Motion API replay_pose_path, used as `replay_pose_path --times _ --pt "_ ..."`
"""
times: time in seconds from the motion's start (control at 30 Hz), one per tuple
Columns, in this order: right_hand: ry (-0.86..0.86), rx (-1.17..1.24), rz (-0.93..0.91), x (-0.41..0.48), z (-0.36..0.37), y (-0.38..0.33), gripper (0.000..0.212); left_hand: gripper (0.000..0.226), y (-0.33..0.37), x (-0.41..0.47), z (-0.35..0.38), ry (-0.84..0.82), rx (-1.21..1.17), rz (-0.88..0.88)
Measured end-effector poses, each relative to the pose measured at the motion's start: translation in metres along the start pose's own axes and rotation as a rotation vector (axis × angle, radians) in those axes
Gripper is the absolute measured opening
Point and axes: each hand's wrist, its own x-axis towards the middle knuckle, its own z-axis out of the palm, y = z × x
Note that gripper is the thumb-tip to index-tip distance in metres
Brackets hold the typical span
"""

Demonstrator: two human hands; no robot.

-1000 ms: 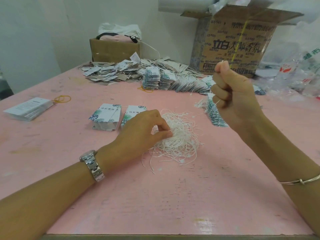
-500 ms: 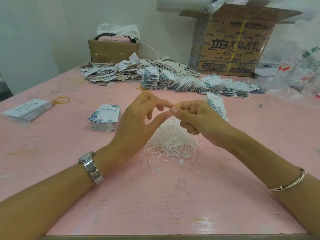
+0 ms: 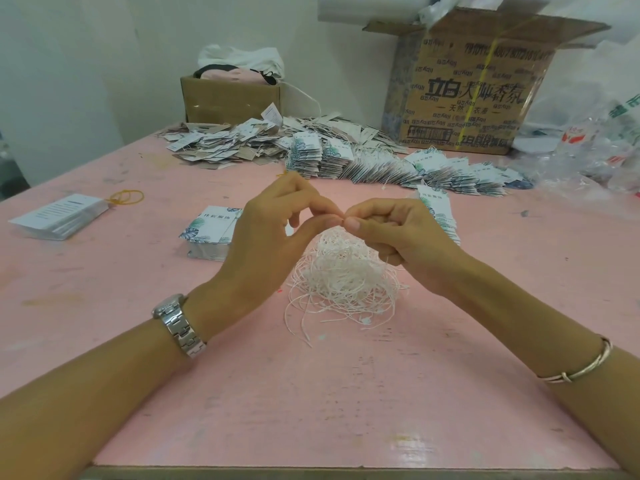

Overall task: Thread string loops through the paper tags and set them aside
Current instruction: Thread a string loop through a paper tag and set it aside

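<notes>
Spotted a tag stack point(image 3: 207, 233) at 9 o'clock of the left hand point(image 3: 270, 237). Saw that hand and the right hand point(image 3: 391, 233) pinched tip to tip above the string pile point(image 3: 346, 278) at 6 o'clock; couldn't make out anything between the fingertips point(image 3: 353, 224). Noticed threaded tags point(image 3: 450, 171) heaped at 1 o'clock.

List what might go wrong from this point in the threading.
1. The left hand and right hand meet fingertip to fingertip, each grip a fine pinch on a string loop barely visible there; it may slip.
2. They work right above the tangled string pile, so a dropped loop could vanish or snag in it.
3. The left hand is close by the tag stack and might nudge it askew.
</notes>
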Motion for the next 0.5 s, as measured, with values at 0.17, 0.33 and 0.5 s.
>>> replay_pose_path --times 0.17,0.33,0.5 --pt "0.092 0.036 0.004 0.002 0.000 0.001 0.013 0.016 -0.016 0.010 -0.019 -0.093 0.476 0.008" --pt "0.129 -0.010 -0.012 0.003 -0.001 0.006 0.011 0.028 -0.036 0.021 -0.041 -0.420 0.796 -0.132" --pt "0.140 -0.041 -0.017 0.005 -0.006 0.012 0.015 0.065 -0.042 0.022 -0.047 -0.670 0.857 -0.152"
